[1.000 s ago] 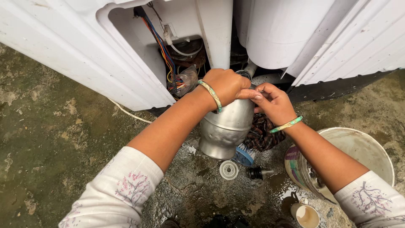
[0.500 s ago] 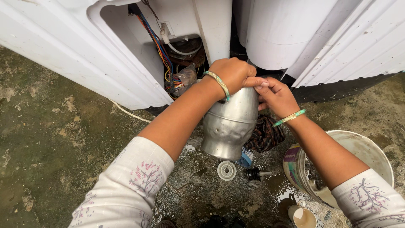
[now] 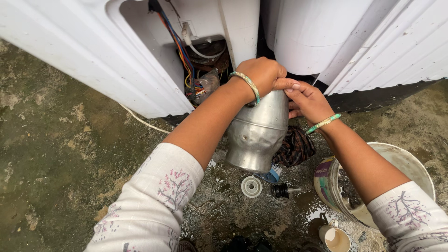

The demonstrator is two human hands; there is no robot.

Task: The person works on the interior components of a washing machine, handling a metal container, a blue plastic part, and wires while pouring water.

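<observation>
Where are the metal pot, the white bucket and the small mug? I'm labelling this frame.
metal pot (image 3: 256, 135), head view, on its dented belly.
white bucket (image 3: 410, 163), head view, on its far rim.
small mug (image 3: 337, 240), head view, on its inside.

Single head view, steeply downward, close over hands (image 3: 284, 91).

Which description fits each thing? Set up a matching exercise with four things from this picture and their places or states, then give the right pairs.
Things:
1. metal pot
2. bucket
3. small cup
4. bundle of coloured wires

Descriptions:
A. inside the open white appliance
B. tilted, gripped by left hand and right hand
C. on wet ground at the bottom edge
D. on the ground under the right forearm

Pairs: 1-B, 2-D, 3-C, 4-A
</observation>
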